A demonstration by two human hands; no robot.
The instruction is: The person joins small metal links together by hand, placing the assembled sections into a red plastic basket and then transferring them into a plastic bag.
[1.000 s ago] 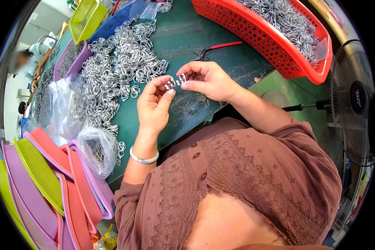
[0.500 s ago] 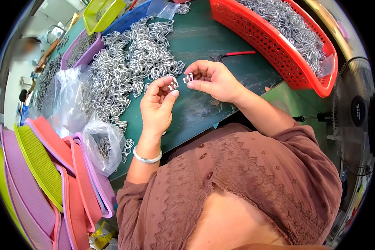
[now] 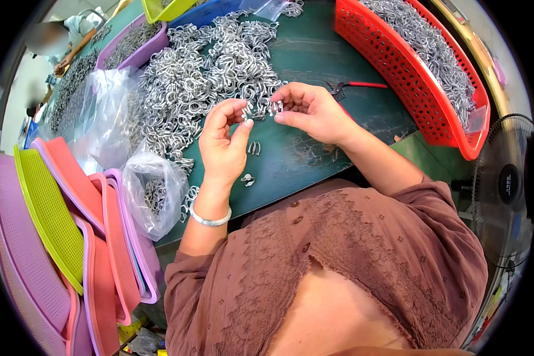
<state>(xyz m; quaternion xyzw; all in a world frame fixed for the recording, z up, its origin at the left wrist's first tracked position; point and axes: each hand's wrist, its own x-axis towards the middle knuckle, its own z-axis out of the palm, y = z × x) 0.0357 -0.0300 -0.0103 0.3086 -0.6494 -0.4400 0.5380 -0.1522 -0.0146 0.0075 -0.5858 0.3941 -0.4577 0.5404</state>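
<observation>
My left hand, a pale bangle at its wrist, pinches small shiny metal loops between thumb and fingertips. Facing it a short gap away, my right hand grips similar metal loops by the fingertips. Both hands are held just above the dark green table, at the near edge of a large heap of silver metal loops. A few loose loops lie below my left hand, with another small metal piece nearer the table edge.
Red-handled pliers lie beyond my right hand. A red perforated basket full of loops stands at right, near a fan. Plastic bags, purple bin and stacked coloured baskets are at left. Another person's arm shows far left.
The view has shifted, so the table and baskets appear farther right. My fingertips are slightly farther apart, still pinching metal pieces, and the loose pieces below my left hand now show.
</observation>
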